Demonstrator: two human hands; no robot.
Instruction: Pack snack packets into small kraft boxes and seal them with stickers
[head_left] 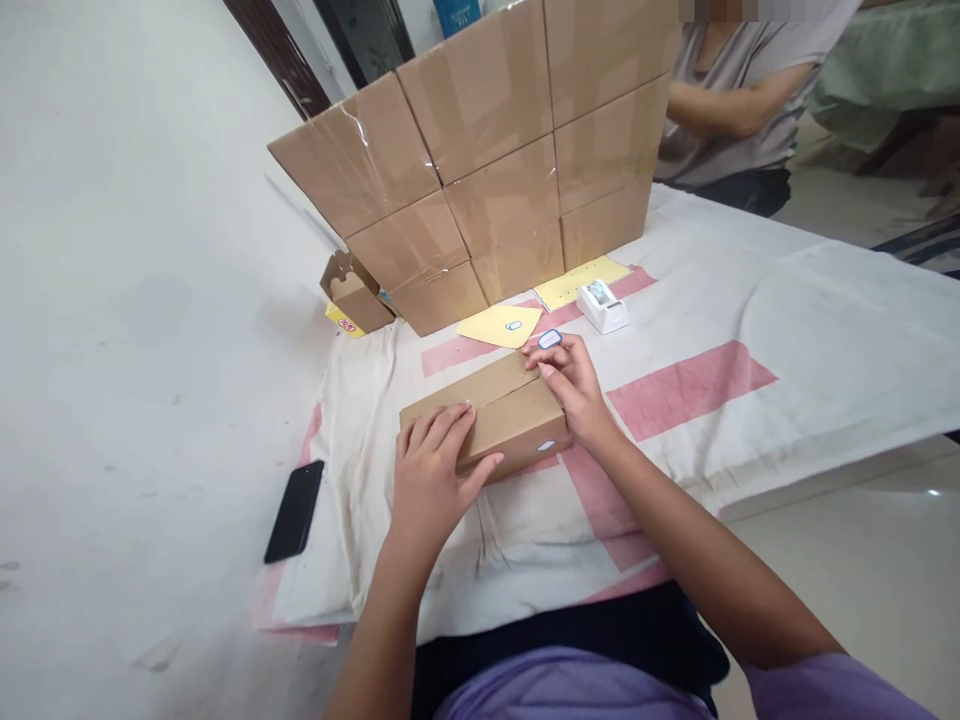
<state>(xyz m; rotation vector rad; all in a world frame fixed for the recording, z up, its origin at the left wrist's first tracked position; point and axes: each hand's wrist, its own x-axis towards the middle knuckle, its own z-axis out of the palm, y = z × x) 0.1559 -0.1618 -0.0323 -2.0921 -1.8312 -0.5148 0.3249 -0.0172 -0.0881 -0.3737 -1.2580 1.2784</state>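
A closed brown cardboard box (510, 420) lies in front of me, with a small blue-edged label (546, 446) on its near side. My left hand (437, 455) rests on the box's left part, fingers on top and thumb spread along the near side. At the box's right end is my right hand (571, 385), its fingers bent together with a blue-edged white sticker (550, 339) at the fingertips. Beyond the box lies a yellow sheet (491, 325) bearing one similar sticker (514, 325).
Stacked, taped cartons (502, 200) stand behind. A white device (602, 307) sits near another yellow sheet (574, 285). At the left are a black phone (294, 512) and a small open carton (364, 305). A person (739, 110) is at the back right, past the cloth-covered table (825, 330).
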